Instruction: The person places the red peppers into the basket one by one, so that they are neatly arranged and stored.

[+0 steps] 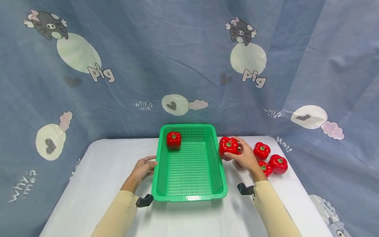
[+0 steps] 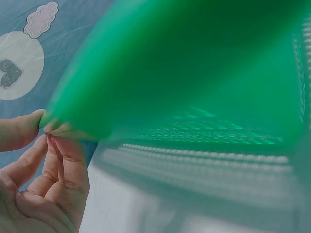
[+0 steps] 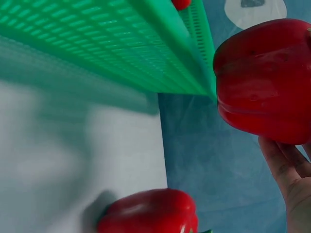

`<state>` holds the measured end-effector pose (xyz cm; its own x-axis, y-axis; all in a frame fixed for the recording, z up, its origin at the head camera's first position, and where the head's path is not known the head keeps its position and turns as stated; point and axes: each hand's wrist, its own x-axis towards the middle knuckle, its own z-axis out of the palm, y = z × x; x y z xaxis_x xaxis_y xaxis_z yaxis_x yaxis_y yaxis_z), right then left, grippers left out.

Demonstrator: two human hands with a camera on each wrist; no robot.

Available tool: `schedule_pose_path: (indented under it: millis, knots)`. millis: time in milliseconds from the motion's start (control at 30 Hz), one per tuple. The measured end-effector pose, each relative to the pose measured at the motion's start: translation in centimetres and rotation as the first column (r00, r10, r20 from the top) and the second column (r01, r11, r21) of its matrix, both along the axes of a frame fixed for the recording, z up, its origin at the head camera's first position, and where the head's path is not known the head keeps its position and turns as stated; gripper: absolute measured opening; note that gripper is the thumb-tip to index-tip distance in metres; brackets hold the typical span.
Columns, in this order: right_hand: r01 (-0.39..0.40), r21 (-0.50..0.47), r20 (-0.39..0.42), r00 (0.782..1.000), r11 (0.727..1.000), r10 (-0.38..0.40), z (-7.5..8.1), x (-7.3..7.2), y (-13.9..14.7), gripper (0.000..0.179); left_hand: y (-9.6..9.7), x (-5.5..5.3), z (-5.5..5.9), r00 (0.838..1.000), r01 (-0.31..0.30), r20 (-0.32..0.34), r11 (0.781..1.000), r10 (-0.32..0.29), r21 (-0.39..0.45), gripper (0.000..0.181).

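Observation:
A green plastic basket (image 1: 189,198) with slotted walls stands on the white table, and one red bell pepper (image 1: 173,141) sits in its far left corner. My left hand (image 1: 142,170) pinches the basket's left rim between thumb and fingertips, as the left wrist view shows. Just outside the right rim, my right hand (image 1: 247,159) grips another red bell pepper (image 3: 265,82), raised above the table with its green stem up in the head view. Below it in the right wrist view lies a further pepper (image 3: 150,213), mostly hidden by the right hand in the head view.
Right of my right hand, several red bell peppers lie close together, among them a far one (image 1: 261,151) and one near the table's right edge (image 1: 277,164). A blue printed curtain (image 1: 189,59) hangs behind the white table (image 1: 97,184).

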<state>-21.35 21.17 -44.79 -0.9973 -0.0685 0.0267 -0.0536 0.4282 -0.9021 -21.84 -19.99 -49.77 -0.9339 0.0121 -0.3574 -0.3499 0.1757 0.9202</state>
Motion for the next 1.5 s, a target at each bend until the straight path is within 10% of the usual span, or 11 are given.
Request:
schedule_pose_path:
  millis: [1500]
  knots:
    - [-0.198, 0.003, -0.008, 0.980, 0.980, 0.198, 0.6, -5.1, -5.6, 0.068, -0.2, 0.0, -0.3, 1.000, 0.019, -0.013, 1.000, -0.019, 0.002, 0.046]
